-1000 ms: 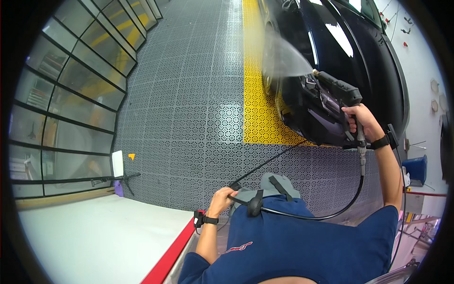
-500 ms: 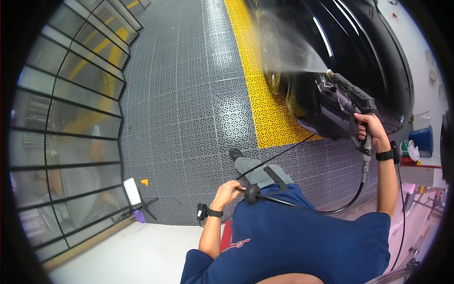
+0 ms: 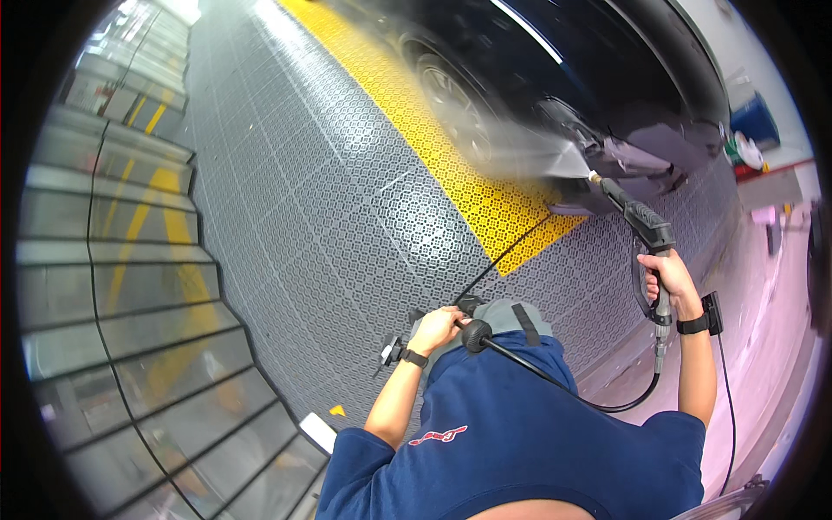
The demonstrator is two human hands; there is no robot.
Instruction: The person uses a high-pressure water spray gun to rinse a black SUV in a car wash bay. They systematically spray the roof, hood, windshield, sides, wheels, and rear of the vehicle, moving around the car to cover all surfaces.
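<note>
While the right hand (image 3: 666, 282) stays wrapped around the grip of the black pressure-washer spray gun (image 3: 643, 227), a fan of white water spray (image 3: 520, 156) is blasting out of the nozzle toward the lower side of the dark glossy car (image 3: 598, 78), right around the front wheel with its dark tyre and spoked rim (image 3: 446, 100). So I'd call this the rinsing step, mid-pass along the bottom of the bodywork. The left hand (image 3: 438, 328) is closed on the thin black hose (image 3: 555, 381) down near the waist, holding the slack, and the hose loops from there across the blue shirt and up to the bottom of the gun. A second black line (image 3: 507, 256) runs off over the floor toward the car.

The car sits over the yellow perforated floor strip (image 3: 451, 165), with the grey patterned floor tiles (image 3: 303, 191) covering everything else out to the glass panelled wall (image 3: 113, 260) along the left edge.

Next move, I reckon, means sweeping the gun further along the panel, keeping the trigger squeezed and feeding hose with the left hand so it doesn't snag.
</note>
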